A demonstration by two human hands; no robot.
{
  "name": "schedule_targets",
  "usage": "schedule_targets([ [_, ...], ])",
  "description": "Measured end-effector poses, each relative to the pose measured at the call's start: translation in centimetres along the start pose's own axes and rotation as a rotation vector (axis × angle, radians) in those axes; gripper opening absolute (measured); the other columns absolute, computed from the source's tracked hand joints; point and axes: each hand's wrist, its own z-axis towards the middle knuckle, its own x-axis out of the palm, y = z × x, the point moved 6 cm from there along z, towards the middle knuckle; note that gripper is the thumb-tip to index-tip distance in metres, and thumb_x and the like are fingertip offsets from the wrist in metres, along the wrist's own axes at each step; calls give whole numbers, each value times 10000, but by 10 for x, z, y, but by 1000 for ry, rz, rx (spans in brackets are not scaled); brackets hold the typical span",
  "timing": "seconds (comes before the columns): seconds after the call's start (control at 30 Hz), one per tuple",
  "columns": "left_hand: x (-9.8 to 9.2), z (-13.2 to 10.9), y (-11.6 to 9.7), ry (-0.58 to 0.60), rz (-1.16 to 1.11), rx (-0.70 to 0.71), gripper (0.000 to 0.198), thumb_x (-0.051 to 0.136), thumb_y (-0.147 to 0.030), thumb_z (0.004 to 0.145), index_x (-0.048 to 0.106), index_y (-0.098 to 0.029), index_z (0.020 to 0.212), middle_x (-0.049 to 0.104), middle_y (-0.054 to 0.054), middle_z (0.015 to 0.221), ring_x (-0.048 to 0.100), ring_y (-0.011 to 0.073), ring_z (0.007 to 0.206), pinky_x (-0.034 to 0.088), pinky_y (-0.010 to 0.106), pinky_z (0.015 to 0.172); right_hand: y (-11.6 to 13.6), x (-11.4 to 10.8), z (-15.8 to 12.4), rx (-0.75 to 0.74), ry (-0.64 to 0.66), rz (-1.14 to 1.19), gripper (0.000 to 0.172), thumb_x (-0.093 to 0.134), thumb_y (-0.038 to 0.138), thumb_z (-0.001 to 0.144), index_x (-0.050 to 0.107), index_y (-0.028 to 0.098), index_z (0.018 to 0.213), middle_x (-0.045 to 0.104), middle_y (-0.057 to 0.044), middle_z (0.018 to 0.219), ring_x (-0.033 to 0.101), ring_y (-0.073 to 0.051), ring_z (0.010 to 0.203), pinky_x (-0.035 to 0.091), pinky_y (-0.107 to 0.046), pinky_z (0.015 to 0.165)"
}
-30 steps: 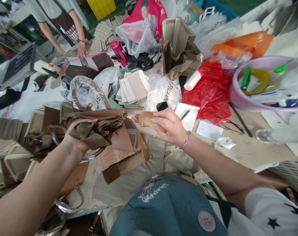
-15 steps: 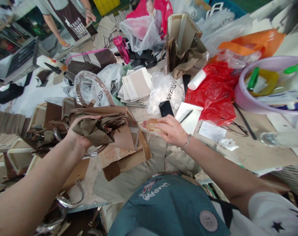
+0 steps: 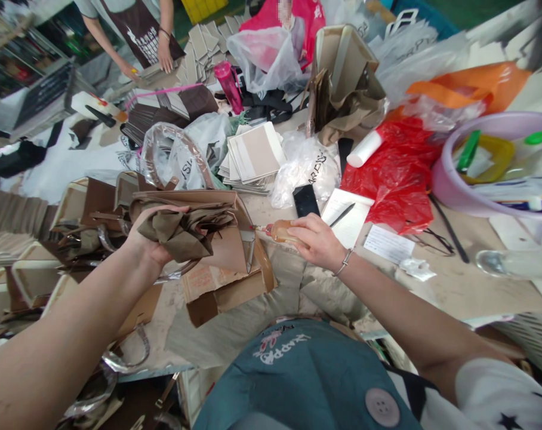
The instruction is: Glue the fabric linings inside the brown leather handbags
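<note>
My left hand (image 3: 148,242) is closed round a bunch of crumpled olive-brown fabric (image 3: 181,230), part of a brown bag piece (image 3: 226,251) held above the table. My right hand (image 3: 318,242) grips a small amber glue bottle (image 3: 280,230) lying sideways. Its red-tipped nozzle points left and reaches the right edge of the brown bag piece. Brown card scraps (image 3: 226,295) lie on the table under the bag piece.
Behind lie a black phone (image 3: 305,200), a notepad with a pen (image 3: 345,212), a stack of beige cards (image 3: 255,155), a red plastic bag (image 3: 385,173) and a lilac basin (image 3: 445,179). Brown bag parts (image 3: 83,215) pile up at left. Another person's hands (image 3: 163,60) work at the far end.
My right hand has brought the glue bottle down and left until its nozzle meets the bag piece. The person at the back has shifted their hands over the card stacks.
</note>
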Motion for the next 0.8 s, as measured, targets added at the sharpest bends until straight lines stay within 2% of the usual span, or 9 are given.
schedule_targets([
  [0.1, 3, 2, -1, 64, 67, 20, 243, 531, -54, 662, 654, -16, 869, 704, 179, 754, 662, 252, 564, 575, 357, 451, 2, 0, 0, 14, -23, 33, 186, 579, 169, 853, 607, 207, 1032, 607, -82, 984, 562, -214, 901, 533, -381, 763],
  [0.2, 2, 4, -1, 57, 83, 19, 215, 532, -72, 673, 648, -26, 848, 699, 168, 722, 648, 249, 528, 581, 401, 465, 3, -11, 10, 8, -117, 42, 208, 597, 192, 858, 591, 201, 1066, 598, -94, 1008, 567, -215, 904, 534, -382, 755],
  [0.3, 3, 3, -1, 65, 82, 16, 226, 516, -53, 672, 644, -14, 854, 693, 164, 699, 652, 242, 536, 572, 357, 450, 1, -17, 18, -8, -168, 33, 234, 612, 189, 846, 580, 211, 1077, 591, -91, 1022, 567, -219, 912, 531, -399, 770],
  [0.5, 6, -2, 1, 33, 63, 5, 247, 517, -75, 693, 659, -25, 889, 701, 151, 707, 659, 249, 551, 588, 386, 491, -12, 4, 2, 65, -67, 42, 208, 583, 166, 846, 601, 194, 1051, 592, -101, 1009, 557, -225, 905, 526, -395, 772],
  [0.63, 6, -3, 1, -18, 49, -18, 249, 487, -79, 738, 677, -46, 896, 690, 126, 632, 631, 216, 478, 565, 346, 451, -11, 18, -11, 79, 16, 33, 185, 562, 161, 853, 630, 182, 1024, 592, -95, 982, 548, -223, 900, 527, -387, 782],
  [0.8, 2, 2, 2, -22, 57, -46, 281, 542, -143, 764, 699, -133, 997, 726, 111, 681, 665, 209, 534, 566, 320, 499, -7, 12, -8, 71, 2, 48, 169, 568, 160, 855, 638, 185, 1006, 597, -89, 987, 555, -214, 903, 529, -365, 778],
])
